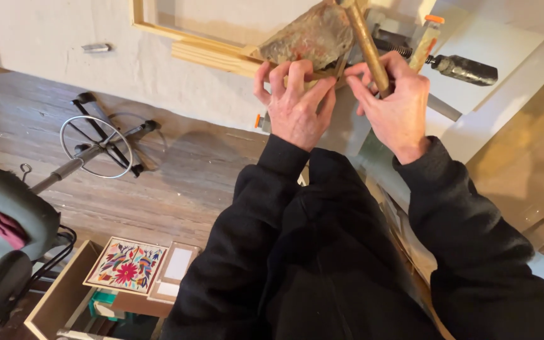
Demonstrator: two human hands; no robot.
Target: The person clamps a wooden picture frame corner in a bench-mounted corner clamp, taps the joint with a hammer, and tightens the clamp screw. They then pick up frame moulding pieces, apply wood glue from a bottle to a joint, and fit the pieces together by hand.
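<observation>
Nearest the camera, black sleeves (347, 252) are seen, reaching up to a wooden frame (215, 53) lying on the pale table (96, 63). At the frame's right corner a worn metal plate (313, 34) is laid. The left hand (294, 104) is spread and pressed against that corner. Just right of it, the right hand (398, 104) is closed around a wooden handle (368, 47), whose long axis runs up and leftward over the corner. An orange-tipped clamp (426, 41) is set further right.
</observation>
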